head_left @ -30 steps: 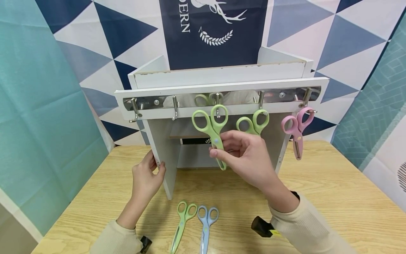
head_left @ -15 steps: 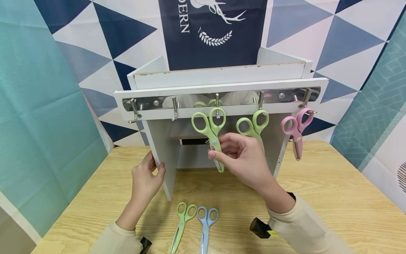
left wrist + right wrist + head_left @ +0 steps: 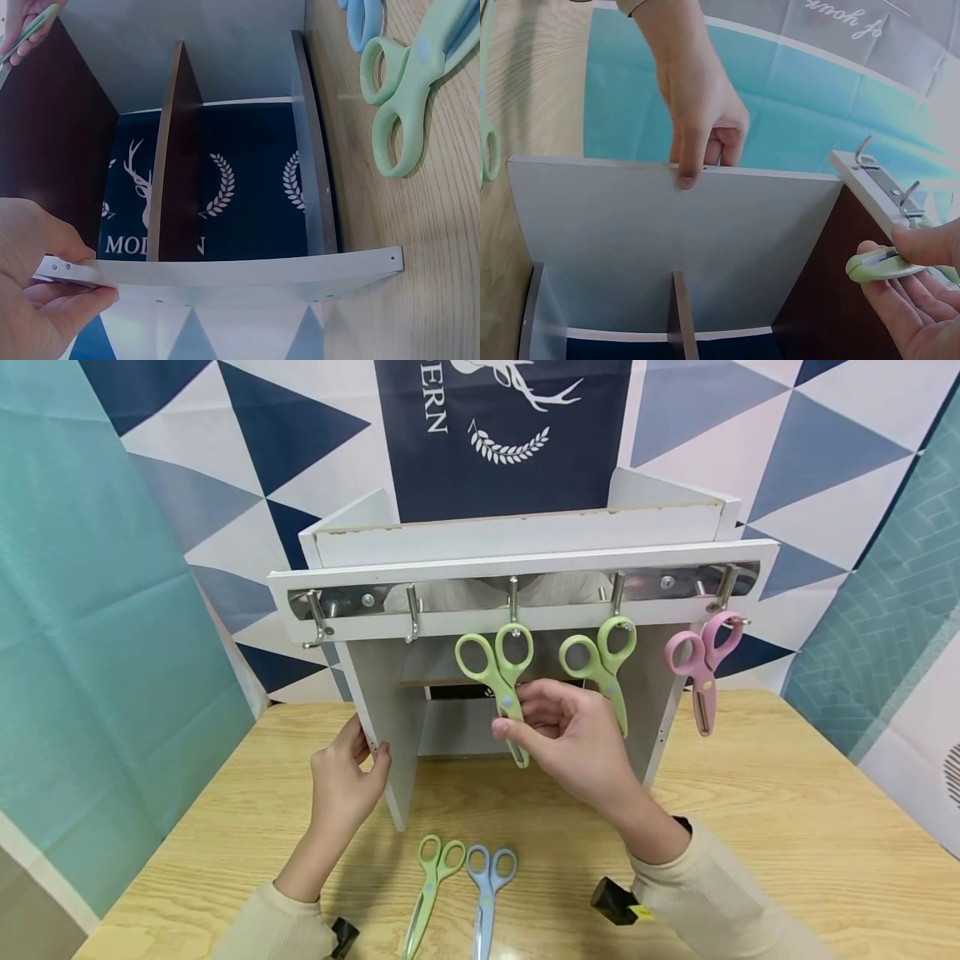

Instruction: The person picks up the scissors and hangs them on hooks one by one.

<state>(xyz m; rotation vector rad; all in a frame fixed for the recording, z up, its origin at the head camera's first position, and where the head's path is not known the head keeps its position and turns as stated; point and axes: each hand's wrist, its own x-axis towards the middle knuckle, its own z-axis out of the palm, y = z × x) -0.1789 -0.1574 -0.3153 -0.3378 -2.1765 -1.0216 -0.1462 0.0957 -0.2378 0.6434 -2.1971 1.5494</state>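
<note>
My right hand (image 3: 577,735) pinches green scissors (image 3: 498,677) by the blade end, handles up. Their right loop is at the middle hook (image 3: 513,602), whose tip shows inside the loop. My left hand (image 3: 347,777) grips the front edge of the left side panel (image 3: 386,727) of a white shelf unit, fingers outside; the left wrist view shows thumb and fingers around that panel edge (image 3: 247,270). Beside the held pair, other green scissors (image 3: 603,664) hang from a hook, and pink scissors (image 3: 701,668) hang from the far-right one.
Green scissors (image 3: 431,885) and blue scissors (image 3: 486,893) lie on the wooden table (image 3: 750,827) in front of the unit. Two hooks at the left of the metal rail (image 3: 465,596) carry nothing. A patterned cloth (image 3: 315,443) hangs behind.
My right hand has lowered the green scissors slightly, bringing their right loop down to the middle hook's tip. My left hand stays on the panel.
</note>
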